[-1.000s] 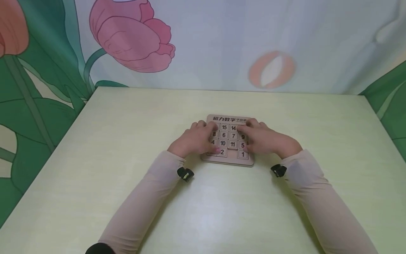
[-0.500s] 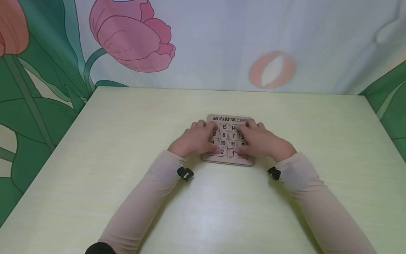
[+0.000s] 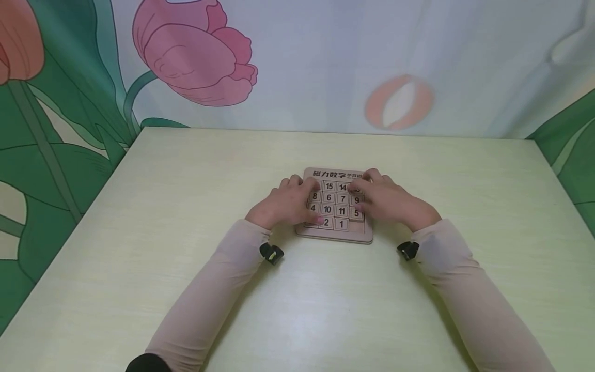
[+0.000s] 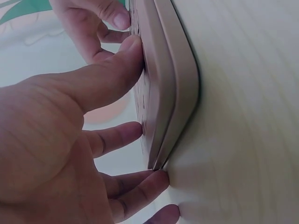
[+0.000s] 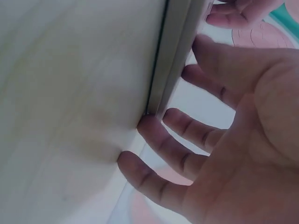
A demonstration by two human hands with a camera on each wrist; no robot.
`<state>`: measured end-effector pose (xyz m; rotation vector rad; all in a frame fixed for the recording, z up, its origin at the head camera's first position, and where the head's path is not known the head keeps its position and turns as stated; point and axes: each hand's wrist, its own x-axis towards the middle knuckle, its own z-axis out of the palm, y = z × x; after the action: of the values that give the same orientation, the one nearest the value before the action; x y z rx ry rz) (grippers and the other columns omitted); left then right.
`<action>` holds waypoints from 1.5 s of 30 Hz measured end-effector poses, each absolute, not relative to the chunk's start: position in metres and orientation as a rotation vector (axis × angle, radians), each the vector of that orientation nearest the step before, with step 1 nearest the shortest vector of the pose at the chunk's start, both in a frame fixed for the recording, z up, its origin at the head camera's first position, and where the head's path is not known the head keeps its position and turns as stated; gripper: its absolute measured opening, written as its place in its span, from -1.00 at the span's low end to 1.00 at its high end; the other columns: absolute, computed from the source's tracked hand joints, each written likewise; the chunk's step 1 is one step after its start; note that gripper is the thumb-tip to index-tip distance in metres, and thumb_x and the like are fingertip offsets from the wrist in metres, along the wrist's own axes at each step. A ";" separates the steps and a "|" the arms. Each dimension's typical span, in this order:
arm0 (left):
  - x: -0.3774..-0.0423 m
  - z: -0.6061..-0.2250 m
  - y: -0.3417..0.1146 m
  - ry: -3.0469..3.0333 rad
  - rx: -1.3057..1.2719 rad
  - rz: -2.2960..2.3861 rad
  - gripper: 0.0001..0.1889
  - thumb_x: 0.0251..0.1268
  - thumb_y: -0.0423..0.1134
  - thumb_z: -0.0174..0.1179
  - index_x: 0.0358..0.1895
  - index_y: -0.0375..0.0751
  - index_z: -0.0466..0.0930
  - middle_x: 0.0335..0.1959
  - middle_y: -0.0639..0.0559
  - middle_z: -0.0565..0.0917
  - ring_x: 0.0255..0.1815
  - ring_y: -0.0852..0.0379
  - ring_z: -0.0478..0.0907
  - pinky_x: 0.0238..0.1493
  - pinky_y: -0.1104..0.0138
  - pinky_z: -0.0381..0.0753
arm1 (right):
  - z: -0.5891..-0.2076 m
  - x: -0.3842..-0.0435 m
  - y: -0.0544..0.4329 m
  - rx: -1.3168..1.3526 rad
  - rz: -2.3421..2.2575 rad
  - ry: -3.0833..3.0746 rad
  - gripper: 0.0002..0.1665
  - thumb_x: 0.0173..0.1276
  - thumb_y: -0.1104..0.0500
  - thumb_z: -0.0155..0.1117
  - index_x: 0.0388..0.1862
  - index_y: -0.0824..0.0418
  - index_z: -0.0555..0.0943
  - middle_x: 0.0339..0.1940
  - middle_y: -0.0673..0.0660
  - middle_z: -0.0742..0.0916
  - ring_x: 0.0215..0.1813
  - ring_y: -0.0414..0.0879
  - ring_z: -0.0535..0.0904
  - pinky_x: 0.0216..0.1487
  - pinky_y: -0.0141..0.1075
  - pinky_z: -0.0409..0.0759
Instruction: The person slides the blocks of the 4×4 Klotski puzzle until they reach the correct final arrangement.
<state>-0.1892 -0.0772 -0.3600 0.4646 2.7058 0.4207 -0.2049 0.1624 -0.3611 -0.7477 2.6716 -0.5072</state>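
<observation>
A number slide puzzle (image 3: pixel 334 239) lies flat on the table, its square tiles printed with black numbers. My left hand (image 3: pixel 284 203) rests along its left side, thumb and index finger on the face, other fingers by the edge and table. Over the right side is my right hand (image 3: pixel 389 199), its thumb touching the 5 tile (image 3: pixel 356 213) and its index finger near the top row. That tile sits slightly below its row, above an open slot at the bottom right. The 1 tile (image 3: pixel 341 224) stands beside the 2 tile (image 3: pixel 326 222). My fingers hide several tiles.
The pale table (image 3: pixel 260 310) extends around the puzzle. Behind its far edge hangs a light curtain (image 3: pixel 321 67) with printed flowers and leaves. Black wrist-worn devices sit at the left cuff (image 3: pixel 271 254) and right cuff (image 3: pixel 408 250).
The right thumb slid the 1 tile left from the bottom right corner, then moved up to the 5 tile, which now sits slightly lower. The left hand stayed in place.
</observation>
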 end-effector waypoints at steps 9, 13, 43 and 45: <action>-0.191 -0.360 -0.077 2.700 0.457 0.424 -0.22 0.25 0.19 0.36 0.46 0.04 0.25 0.24 -0.14 0.35 0.15 -0.05 0.27 0.24 0.01 0.38 | -0.355 -0.204 0.164 -0.682 -0.559 2.592 -0.24 0.39 0.10 0.40 0.51 0.16 0.37 0.45 0.37 0.26 0.38 0.31 0.21 0.34 0.27 0.26; -0.191 -0.361 -0.077 2.696 0.447 0.432 -0.22 0.25 0.17 0.37 0.46 0.04 0.26 0.26 -0.15 0.35 0.16 -0.06 0.27 0.25 0.01 0.37 | -0.354 -0.203 0.164 -0.683 -0.563 2.566 -0.18 0.37 0.12 0.42 0.55 0.18 0.32 0.47 0.37 0.23 0.41 0.31 0.17 0.39 0.26 0.21; -0.192 -0.364 -0.076 2.696 0.433 0.436 -0.22 0.23 0.16 0.39 0.45 0.04 0.27 0.24 -0.14 0.35 0.15 -0.06 0.27 0.23 0.01 0.38 | -0.359 -0.208 0.166 -0.719 -0.572 2.583 -0.26 0.38 0.23 0.39 0.51 0.20 0.39 0.40 0.35 0.33 0.34 0.27 0.33 0.33 0.17 0.32; -0.192 -0.364 -0.077 2.698 0.435 0.436 -0.22 0.23 0.16 0.39 0.44 0.04 0.27 0.24 -0.13 0.35 0.15 -0.06 0.27 0.22 0.01 0.38 | -0.357 -0.205 0.162 -0.715 -0.530 2.608 -0.27 0.38 0.24 0.38 0.50 0.21 0.40 0.35 0.35 0.38 0.26 0.25 0.39 0.28 0.15 0.39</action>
<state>-0.1922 -0.0765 -0.3639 0.4349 2.6979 0.4361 -0.2053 0.1620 -0.3573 -0.7150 2.6077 -0.5295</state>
